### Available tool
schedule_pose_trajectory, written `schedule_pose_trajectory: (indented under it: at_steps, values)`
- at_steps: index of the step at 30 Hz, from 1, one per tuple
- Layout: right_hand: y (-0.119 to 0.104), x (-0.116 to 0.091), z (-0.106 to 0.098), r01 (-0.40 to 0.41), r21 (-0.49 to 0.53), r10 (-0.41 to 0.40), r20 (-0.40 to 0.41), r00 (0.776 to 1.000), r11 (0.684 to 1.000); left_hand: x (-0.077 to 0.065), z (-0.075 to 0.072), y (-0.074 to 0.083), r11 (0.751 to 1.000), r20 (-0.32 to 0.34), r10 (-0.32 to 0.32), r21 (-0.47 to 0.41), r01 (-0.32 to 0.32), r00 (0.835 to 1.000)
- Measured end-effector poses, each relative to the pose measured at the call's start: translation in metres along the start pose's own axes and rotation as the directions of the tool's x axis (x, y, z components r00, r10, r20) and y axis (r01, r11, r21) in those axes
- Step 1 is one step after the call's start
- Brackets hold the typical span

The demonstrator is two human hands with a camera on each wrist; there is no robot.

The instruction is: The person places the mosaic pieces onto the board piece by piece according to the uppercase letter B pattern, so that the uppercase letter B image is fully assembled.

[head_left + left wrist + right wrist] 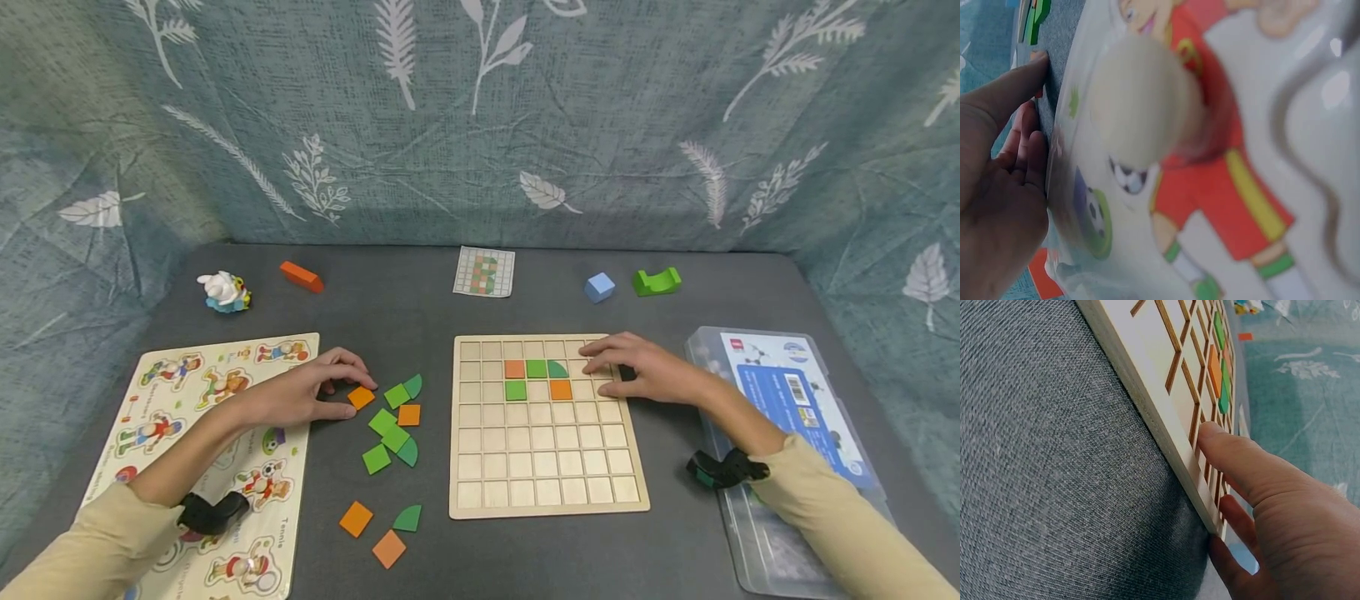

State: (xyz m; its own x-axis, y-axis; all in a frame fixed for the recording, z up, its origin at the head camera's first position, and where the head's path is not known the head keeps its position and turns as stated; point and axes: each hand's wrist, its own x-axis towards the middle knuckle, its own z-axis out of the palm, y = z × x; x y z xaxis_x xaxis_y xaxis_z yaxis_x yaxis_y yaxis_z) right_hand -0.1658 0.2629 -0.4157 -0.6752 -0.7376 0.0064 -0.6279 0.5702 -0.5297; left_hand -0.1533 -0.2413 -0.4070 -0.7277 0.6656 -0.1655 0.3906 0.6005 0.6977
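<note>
My left hand (300,390) is beside the loose pieces and pinches an orange square tile (362,397) between thumb and fingers. In the left wrist view the thumb (1019,78) partly hides that tile. My right hand (648,367) rests on the right edge of the wooden grid board (517,492), fingers spread and holding nothing. Set in the board's upper rows are two orange squares, two green squares (536,368) and a green quarter-circle (557,368). Just right of my left hand lie several green squares (382,422), green quarter-circles (408,452) and another orange square (408,415).
Nearer the front lie two orange squares (356,518) and a green quarter-circle (407,518). A pattern card (484,272) lies at the back, among small blocks and a figurine (225,292). A picture puzzle board (300,467) is under my left forearm; a plastic case (738,533) under the right.
</note>
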Motion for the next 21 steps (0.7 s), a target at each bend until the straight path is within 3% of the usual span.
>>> schedule_pose_trajectory:
  at_steps: [9,12,14,17,21]
  values:
    - [0.002,0.000,0.002,0.022,-0.022,-0.023,-0.018,1.000,1.000,0.001,0.005,-0.002,1.000,-0.050,0.030,0.007,-0.029,0.998]
    - [0.002,0.000,0.001,0.021,-0.015,-0.021,-0.015,1.000,1.000,0.006,0.010,0.006,0.999,-0.119,0.032,0.019,-0.030,0.992]
    - [0.003,0.000,0.001,0.026,-0.013,-0.026,-0.017,1.000,1.000,0.015,0.018,0.020,0.998,-0.185,0.043,0.047,-0.034,0.982]
    - [0.003,-0.001,0.002,0.039,-0.016,-0.039,-0.029,0.999,0.999,0.036,0.038,0.052,0.987,-0.261,0.117,0.135,-0.084,0.958]
    - [0.003,-0.002,0.002,0.065,-0.036,-0.067,-0.051,0.996,0.997,0.064,0.064,0.091,0.938,-0.225,0.282,0.269,-0.219,0.933]
